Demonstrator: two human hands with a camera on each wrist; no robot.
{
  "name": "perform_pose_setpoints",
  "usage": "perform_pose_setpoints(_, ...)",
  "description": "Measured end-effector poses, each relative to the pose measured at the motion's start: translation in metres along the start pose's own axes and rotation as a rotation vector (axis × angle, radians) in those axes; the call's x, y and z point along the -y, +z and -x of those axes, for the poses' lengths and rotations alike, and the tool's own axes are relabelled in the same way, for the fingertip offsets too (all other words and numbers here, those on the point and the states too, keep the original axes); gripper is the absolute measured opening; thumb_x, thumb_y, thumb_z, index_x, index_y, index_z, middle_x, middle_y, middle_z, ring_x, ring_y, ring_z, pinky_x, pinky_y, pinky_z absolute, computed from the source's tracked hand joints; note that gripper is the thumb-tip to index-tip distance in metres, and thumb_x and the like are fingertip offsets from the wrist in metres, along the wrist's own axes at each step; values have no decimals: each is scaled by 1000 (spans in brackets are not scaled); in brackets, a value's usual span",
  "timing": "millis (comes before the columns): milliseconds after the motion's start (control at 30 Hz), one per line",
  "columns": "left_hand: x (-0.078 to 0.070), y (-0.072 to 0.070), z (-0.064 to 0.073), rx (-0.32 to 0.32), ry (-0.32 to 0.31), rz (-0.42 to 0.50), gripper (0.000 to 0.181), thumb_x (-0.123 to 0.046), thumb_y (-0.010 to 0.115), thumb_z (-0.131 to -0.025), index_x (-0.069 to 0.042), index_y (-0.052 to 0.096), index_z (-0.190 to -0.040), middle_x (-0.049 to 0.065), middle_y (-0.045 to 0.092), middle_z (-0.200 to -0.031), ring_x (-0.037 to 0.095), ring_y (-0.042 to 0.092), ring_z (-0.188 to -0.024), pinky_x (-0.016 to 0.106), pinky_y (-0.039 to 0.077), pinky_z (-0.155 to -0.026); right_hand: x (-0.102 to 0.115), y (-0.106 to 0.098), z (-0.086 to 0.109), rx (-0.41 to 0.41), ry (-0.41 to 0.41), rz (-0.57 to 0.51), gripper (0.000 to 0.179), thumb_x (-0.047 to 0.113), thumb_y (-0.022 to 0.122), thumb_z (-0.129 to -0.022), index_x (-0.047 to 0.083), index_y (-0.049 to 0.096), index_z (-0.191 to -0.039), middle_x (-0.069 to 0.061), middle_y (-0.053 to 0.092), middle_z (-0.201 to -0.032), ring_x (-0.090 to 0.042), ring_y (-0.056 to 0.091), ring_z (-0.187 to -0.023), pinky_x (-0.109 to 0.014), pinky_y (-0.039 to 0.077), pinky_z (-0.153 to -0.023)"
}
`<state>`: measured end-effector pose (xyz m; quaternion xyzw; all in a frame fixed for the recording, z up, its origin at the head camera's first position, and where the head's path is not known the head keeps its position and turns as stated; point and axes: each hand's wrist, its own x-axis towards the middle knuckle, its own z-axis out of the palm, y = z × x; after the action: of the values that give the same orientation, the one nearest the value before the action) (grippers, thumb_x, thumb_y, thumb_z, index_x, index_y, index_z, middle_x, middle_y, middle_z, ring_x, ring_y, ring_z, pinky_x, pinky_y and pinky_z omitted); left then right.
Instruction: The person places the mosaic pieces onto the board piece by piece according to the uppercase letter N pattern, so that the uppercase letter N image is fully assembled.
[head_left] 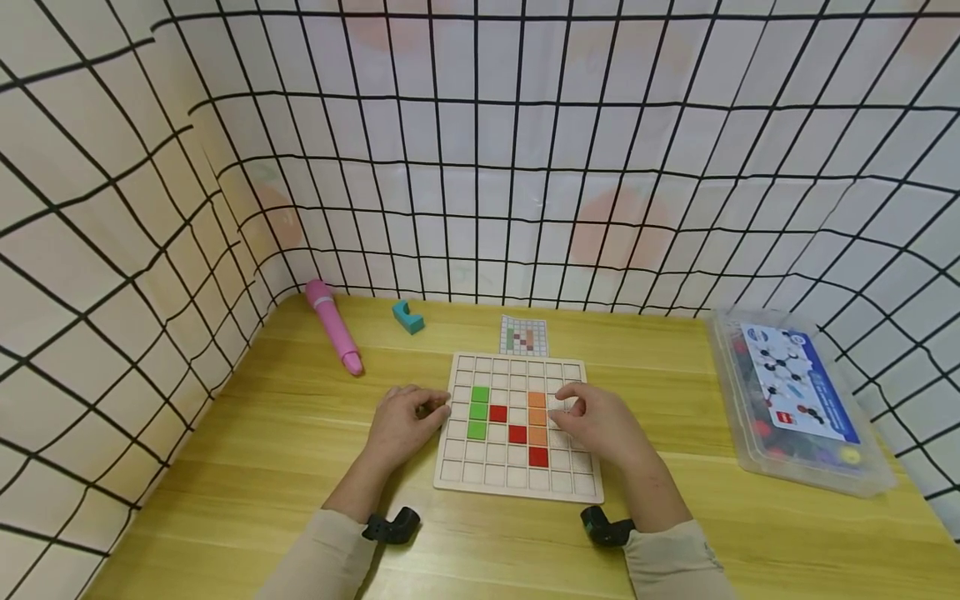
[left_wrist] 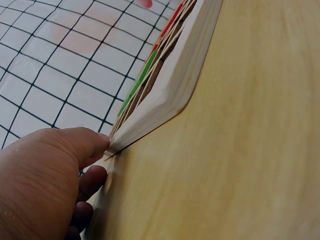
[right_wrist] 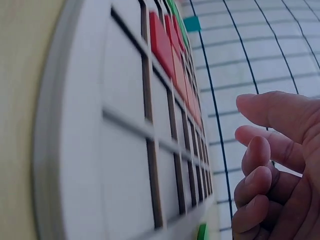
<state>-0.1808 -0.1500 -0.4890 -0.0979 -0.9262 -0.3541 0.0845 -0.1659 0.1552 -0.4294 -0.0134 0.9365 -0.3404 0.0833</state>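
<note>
A wooden grid board point(head_left: 461, 475) lies flat on the table. Three green squares point(head_left: 477, 410) form a column on its left, three orange squares point(head_left: 537, 417) another on its right. Three red squares point(head_left: 517, 434) step diagonally down between the columns. My left hand point(head_left: 401, 425) rests beside the board's left edge, its thumb touching the rim in the left wrist view. Over the board's right side hovers my right hand point(head_left: 603, 421), thumb and index finger apart with nothing between them. Behind the board is a small card point(head_left: 524, 336) printed with a similar coloured grid.
A pink pen-shaped object point(head_left: 334, 327) and a teal block point(head_left: 408, 317) lie at the back left. To the right stands a clear plastic box point(head_left: 731, 400) with a molecule-printed label. Black wire mesh point(head_left: 480, 158) encloses the table's back and sides.
</note>
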Motion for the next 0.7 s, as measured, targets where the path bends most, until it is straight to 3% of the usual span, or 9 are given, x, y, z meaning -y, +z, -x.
perform_pose_setpoints(367,0,1,0,-9,1,-5,21,-28,77,-91,-19,80,-109,-7,69,-87,12,52,-82,33,39,-82,-26,-18,-2,-35,95,-26,41,31,71,-95,9,64,-128,-5,56,-86,-18,52,-70,-30,42,-61)
perform_pose_setpoints(700,-1,0,0,-11,1,-7,21,-27,77,-90,-19,80,-109,-7,68,-85,11,52,-81,34,38,-83,-46,-25,-2,-53,120,-18,45,34,72,-93,9,63,-130,-6,59,-90,-20,52,-77,-32,40,-66)
